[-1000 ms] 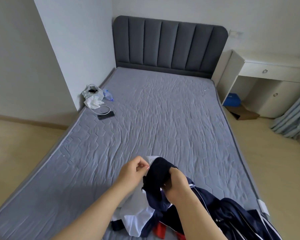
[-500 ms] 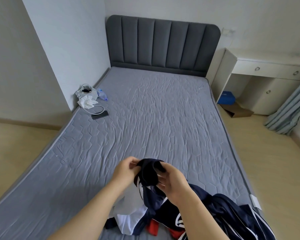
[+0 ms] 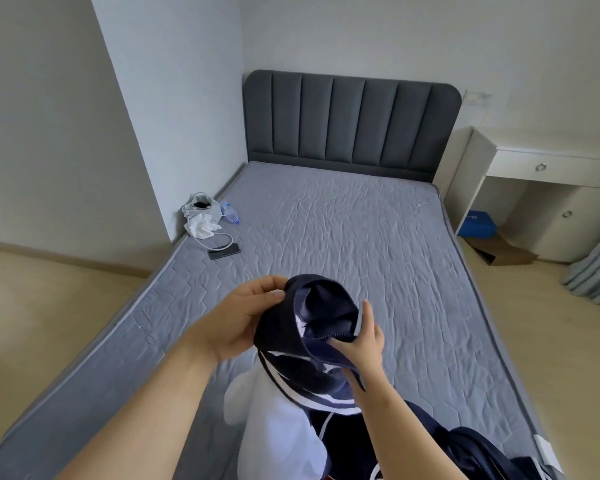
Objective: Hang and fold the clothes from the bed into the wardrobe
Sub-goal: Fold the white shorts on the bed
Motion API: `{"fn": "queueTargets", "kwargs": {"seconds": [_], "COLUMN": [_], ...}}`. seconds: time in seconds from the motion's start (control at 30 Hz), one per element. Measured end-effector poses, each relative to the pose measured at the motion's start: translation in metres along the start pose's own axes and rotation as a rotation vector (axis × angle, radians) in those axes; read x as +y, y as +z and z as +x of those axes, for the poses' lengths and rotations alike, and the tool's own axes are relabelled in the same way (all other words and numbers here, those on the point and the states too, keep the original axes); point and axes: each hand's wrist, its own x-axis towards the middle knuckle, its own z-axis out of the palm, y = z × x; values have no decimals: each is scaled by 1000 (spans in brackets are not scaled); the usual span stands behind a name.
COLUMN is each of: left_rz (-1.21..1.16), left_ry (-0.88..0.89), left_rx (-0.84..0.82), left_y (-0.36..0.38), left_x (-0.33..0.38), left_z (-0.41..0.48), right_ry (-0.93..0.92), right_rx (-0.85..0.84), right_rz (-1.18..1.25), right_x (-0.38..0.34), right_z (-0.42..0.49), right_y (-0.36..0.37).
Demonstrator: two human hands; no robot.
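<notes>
Jacket (image 3: 319, 306), navy and white, sits between the hands above the bed (image 3: 361, 237): left hand (image 3: 243, 323) grips its collar, right hand (image 3: 364, 344) pinches the zipper edge. Drawing both sides apart evenly should straighten it for hanging.

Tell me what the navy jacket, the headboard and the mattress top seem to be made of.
Navy jacket: likely soft matte sportswear fabric; it bunches limply, with a zip and white stripes. Headboard: padded dark grey upholstery in vertical channels; cloth or faux leather, hard to tell. Mattress: grey quilted textile, stitched in hexagon-like cells.
</notes>
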Motion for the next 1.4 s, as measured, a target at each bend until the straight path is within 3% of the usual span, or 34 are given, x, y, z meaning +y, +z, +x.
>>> {"fn": "queueTargets", "kwargs": {"seconds": [0.07,0.13,0.23,0.33,0.4,0.47,0.53,0.6,0.67,0.73,0.8,0.87,0.97,1.03,1.1,1.3,1.4], "left_rz": [36,123,492,733,622,404,464,660,762,545,247,156,297,329,363,219,406], "left_ry": [18,23,80,196,223,185,134,164,281,246,210,246,298,285,306,185,193], "left_rx": [15,172,418,500,396,67,-145,-48,297,585,569,431,261,253,244,455,574], "left_y": [-3,-3,-7,-3,1,4,4,3,6,3,0,-3,-3,-4,-4,-33,-55], "left_x": [9,16,22,23,23,15,6,-2,-3,-1,8,24,52,68,78,99,104], "left_z": [3,12,22,28,28,24,20,23,32,43,46,41,36,36,37,46,46], "right_ry": [4,3,-19,-84,-180,-292,-419,-524,-570,-567,-461,-343,-234,-240,-258,-418,-463], "right_rx": [-151,-217,-212,-171,-130,-71,-18,-21,-59,-107,-175,-197,-357,-485,-504,-311,-233], "right_rz": [199,255,413,493,456,346,309,330,322,402,632,639,447,389,323,414,428], "right_x": [-12,-26,-36,-55,-73,-94,-109,-118,-120,-118,-112,-106,-105,-109,-116,-131,-140], "right_z": [0,-3,1,-1,0,2,3,0,-3,-2,3,11,22,26,26,30,31], "right_y": [3,4,4,1,2,1,-4,-6,-3,1,2,-1,-1,5,10,25,38]}}
